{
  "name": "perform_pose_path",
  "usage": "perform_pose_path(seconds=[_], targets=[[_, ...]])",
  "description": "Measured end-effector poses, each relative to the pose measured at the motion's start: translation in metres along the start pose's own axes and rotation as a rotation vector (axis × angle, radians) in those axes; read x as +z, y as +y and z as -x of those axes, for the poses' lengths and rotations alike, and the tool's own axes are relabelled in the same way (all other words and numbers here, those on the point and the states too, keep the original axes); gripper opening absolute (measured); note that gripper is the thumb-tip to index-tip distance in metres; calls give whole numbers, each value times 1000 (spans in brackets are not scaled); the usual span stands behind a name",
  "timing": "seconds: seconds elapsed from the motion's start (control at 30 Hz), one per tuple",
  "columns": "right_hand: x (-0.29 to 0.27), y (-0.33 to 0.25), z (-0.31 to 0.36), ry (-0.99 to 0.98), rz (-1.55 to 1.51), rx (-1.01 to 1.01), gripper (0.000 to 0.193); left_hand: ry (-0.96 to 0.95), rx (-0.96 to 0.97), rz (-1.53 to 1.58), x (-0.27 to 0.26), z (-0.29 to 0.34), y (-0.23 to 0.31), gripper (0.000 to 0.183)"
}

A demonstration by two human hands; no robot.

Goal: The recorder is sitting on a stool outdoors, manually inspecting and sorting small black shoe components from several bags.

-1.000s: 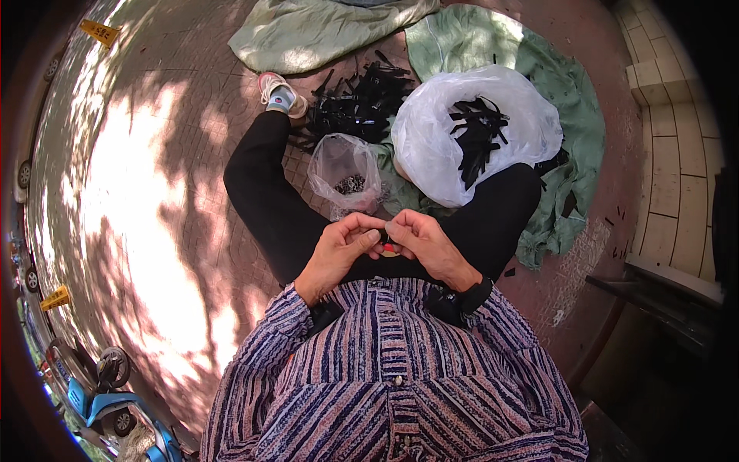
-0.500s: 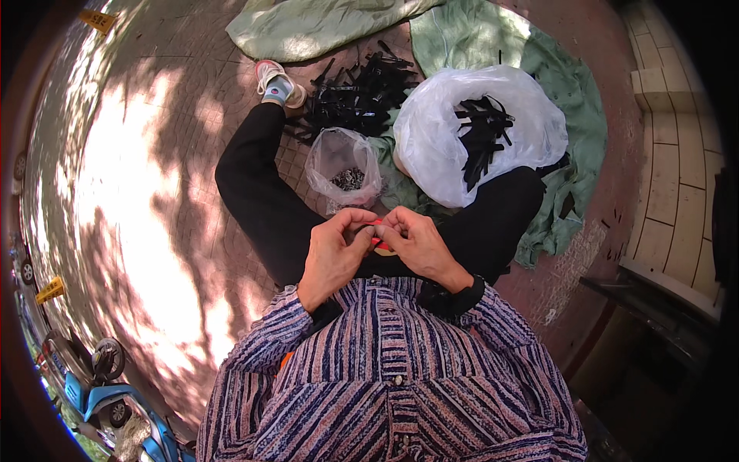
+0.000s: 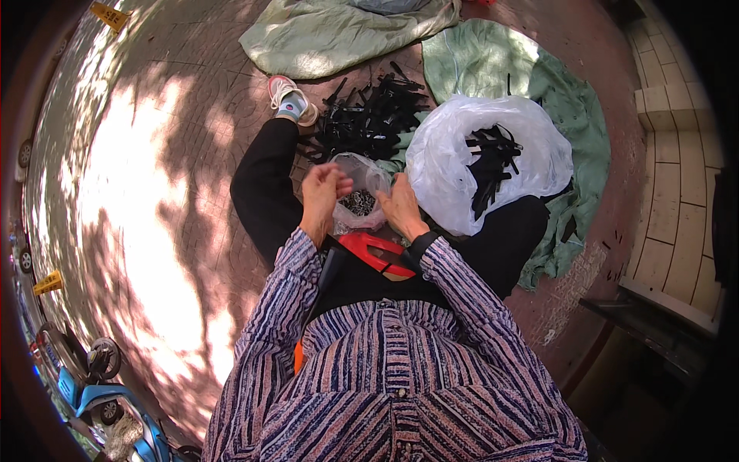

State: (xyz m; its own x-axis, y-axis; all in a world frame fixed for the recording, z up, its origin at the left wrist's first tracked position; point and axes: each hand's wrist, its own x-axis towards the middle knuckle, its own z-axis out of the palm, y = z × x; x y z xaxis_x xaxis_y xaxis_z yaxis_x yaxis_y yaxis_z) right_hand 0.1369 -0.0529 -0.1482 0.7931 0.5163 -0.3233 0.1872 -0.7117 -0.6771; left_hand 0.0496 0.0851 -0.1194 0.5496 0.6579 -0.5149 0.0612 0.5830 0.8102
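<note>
Seated on the paved floor, a person holds the left hand (image 3: 323, 187), fingers bunched, over a small clear bag (image 3: 360, 202) of dark pieces. The right hand (image 3: 400, 208) grips the bag's right rim, with a large white bag (image 3: 454, 154) just beside it.

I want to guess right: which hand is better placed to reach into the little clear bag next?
Probably the left hand: it hovers right over the open mouth of the clear bag. The right hand sits at the bag's side, as if steadying it.

The person wears a long-sleeved shirt (image 3: 400, 385) with fine stripes in blue, pink and white, buttoned down the front. Black trousers (image 3: 262, 192) cover both legs. A dark band, probably a watch (image 3: 419, 245), circles the right wrist. One foot shows a pale sock in a light shoe (image 3: 289, 96).
</note>
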Motion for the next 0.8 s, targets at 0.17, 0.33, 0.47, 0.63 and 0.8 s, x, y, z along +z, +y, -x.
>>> perform_pose_path(seconds=[0.17,0.33,0.47,0.63,0.8], targets=[[1,-9,4,29,-218,-226,26,-305,-102,-559,-28,-45,-109,15],[-6,-60,82,-275,-437,-197,28,-687,386,-1050,-21,-82,-104,22],[-42,-89,111,-249,-494,-538,28,-775,364,-957,21,-72,-85,23],[-54,-102,126,-301,-548,-822,23,-840,283,-856,46,-61,-87,23],[-53,-95,134,-284,-594,-782,18,-871,186,-773,52,-60,-91,23]])
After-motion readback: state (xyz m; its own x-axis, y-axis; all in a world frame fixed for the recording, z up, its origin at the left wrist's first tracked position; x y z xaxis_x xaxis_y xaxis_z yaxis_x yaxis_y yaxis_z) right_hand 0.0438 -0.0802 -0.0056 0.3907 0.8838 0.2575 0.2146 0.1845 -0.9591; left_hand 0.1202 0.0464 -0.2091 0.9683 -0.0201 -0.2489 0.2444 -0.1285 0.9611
